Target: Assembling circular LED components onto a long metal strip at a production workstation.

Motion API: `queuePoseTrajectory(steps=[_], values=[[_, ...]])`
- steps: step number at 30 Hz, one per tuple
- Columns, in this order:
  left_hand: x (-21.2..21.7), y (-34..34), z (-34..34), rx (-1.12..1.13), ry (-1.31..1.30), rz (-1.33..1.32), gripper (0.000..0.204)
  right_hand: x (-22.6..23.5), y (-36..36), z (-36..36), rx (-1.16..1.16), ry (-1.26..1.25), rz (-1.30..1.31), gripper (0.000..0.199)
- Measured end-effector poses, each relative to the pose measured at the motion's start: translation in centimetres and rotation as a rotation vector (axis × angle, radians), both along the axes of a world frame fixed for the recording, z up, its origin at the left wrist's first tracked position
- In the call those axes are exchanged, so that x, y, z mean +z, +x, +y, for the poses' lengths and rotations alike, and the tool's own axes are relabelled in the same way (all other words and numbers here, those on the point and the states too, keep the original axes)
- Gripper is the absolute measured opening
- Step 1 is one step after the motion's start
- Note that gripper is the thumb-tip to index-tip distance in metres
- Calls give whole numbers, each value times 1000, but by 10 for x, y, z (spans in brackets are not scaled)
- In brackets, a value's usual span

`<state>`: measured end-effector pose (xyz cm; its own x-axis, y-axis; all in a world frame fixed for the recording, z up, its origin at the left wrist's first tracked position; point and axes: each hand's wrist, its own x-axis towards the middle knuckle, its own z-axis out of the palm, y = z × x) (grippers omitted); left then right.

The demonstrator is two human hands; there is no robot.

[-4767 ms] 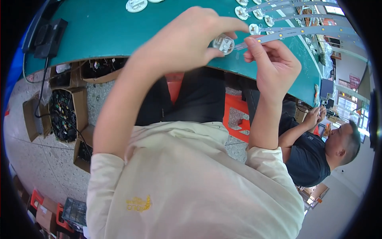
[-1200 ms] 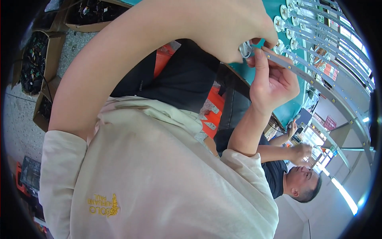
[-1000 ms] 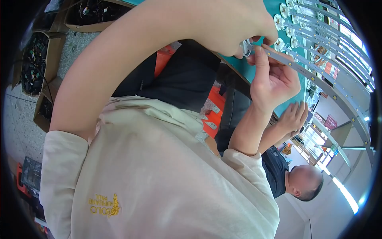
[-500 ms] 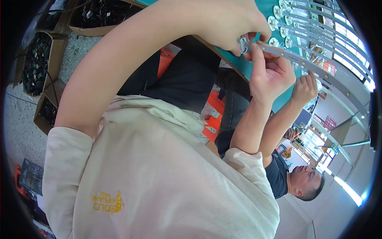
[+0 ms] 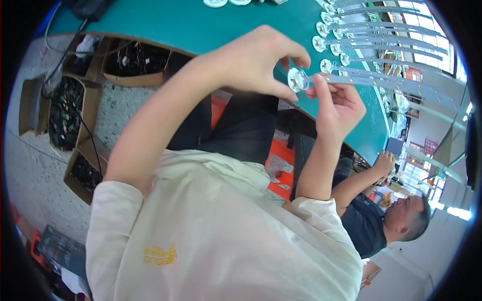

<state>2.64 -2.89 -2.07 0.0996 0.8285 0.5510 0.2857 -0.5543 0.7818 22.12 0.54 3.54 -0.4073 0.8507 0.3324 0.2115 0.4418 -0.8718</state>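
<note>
In my right hand (image 5: 341,108), thumb and fingers pinch the near end of a grey LED strip (image 5: 371,81) dotted with small yellowish chips. Thin wires run from that end to a white round disc (image 5: 295,80) with a small brownish part on its face. My left hand (image 5: 268,62) curves around the disc, thumb and fingers spread wide on either side of it. Whether its fingertips touch the rim, I cannot tell. Both hands are above the edge of the green table (image 5: 201,27).
More LED strips (image 5: 386,41) with white discs (image 5: 319,43) lie in a row on the table's far right. A co-worker (image 5: 366,220) sits to my right, hands at the table. Boxes of dark parts (image 5: 65,113) stand on the floor at left. A black device (image 5: 85,9) with cables sits far left.
The view has shifted, showing more table. My left hand has gone from a closed pinch at the strip's wired end to spread fingers around the disc. My right hand keeps the strip.
</note>
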Motion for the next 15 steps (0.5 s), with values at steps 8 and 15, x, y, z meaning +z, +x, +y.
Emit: queuePoseTrajectory(steps=[8,15], values=[[33,38,-29,-19,-37,-261,39,47,22,-16,32,-33,174,7],[45,51,-25,-163,-111,-383,38,66,39,-25,-10,-81,196,7]])
